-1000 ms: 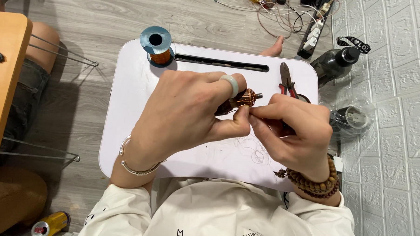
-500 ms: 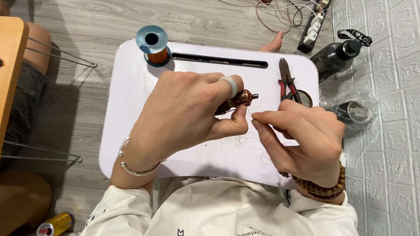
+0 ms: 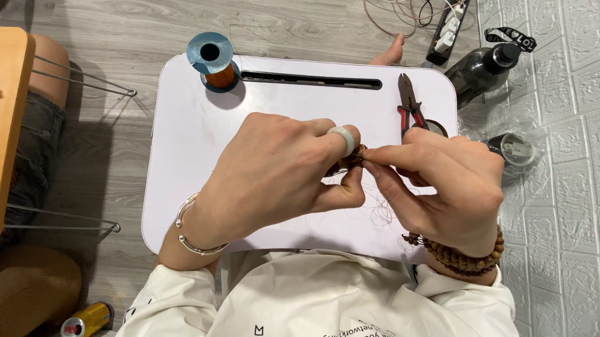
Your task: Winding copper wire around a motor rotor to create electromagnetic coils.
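Left hand (image 3: 280, 171) closed round small copper-wound coil (image 3: 350, 160); right hand (image 3: 446, 183) pinches its end. Judged light, wire fragile; grip body, not windings.

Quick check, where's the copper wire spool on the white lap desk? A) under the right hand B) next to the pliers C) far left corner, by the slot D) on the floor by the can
C: the copper wire spool stands at the far left corner of the white lap desk, beside the slot.
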